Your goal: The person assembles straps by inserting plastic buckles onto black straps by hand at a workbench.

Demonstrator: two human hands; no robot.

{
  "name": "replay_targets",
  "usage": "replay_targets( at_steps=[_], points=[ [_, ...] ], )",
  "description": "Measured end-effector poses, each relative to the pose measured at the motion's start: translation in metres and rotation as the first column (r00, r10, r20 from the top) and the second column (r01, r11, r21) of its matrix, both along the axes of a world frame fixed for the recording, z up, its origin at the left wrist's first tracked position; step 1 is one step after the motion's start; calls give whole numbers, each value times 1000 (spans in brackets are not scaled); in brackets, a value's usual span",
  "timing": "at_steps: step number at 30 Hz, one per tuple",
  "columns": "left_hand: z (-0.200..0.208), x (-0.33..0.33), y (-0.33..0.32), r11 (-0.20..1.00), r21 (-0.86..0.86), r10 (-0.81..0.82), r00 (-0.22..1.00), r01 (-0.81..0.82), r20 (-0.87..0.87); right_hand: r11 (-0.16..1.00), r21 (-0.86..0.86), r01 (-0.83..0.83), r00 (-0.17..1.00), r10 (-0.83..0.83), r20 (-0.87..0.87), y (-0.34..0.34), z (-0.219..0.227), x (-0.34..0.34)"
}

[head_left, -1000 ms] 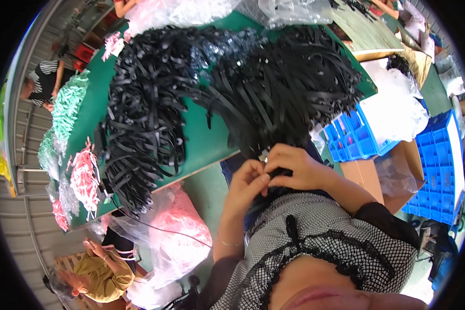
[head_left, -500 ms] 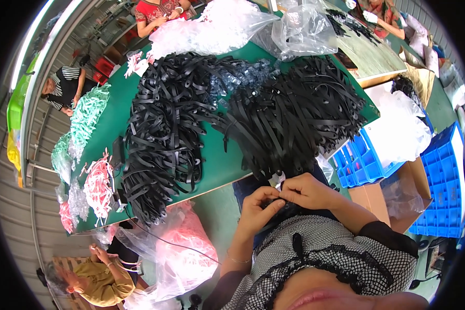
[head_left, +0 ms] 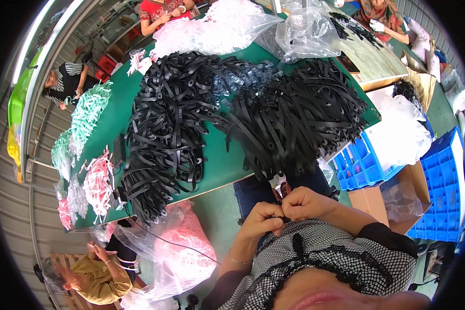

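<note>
Close together in front of my body, just off the table's near edge, my left hand and my right hand are both closed, fingertips meeting. A black strap seems to be pinched between them; only small dark bits show, and the fingers hide the rest. Just beyond the hands, a thick heap of black straps hangs over the edge. A second large heap of black straps lies to the left. Small clear plastic pieces are piled between the heaps at the back.
The green table also carries pink straps, green straps and a white-filled bag. Below its left edge stands a bag of pink straps. Blue crates and a cardboard box are right. Several people work around.
Both hands have dropped slightly toward my body and drawn tighter together. The dark strap visible under them before is now mostly hidden.
</note>
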State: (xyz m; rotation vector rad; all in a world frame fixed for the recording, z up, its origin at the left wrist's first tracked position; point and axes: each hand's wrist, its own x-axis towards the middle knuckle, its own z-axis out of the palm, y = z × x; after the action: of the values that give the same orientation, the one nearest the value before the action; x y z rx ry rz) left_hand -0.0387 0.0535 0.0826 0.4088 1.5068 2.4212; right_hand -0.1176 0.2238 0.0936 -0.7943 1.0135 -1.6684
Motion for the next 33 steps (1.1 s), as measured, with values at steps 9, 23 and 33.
replay_targets(
  at_steps=[9, 23, 33],
  points=[
    [-20, 8, 9, 932, 359, -2, 993, -41, 119, 999, -8, -32, 967, 33, 254, -1, 3, 5],
    [6, 2, -6, 984, -150, 129, 966, -96, 225, 926, -241, 291, 498, -362, -788, -9, 10, -20],
    [9, 13, -6, 994, -74, 91, 970, -76, 225, 938, -67, 340, 860, -339, -381, 1, -5, -3]
  ],
)
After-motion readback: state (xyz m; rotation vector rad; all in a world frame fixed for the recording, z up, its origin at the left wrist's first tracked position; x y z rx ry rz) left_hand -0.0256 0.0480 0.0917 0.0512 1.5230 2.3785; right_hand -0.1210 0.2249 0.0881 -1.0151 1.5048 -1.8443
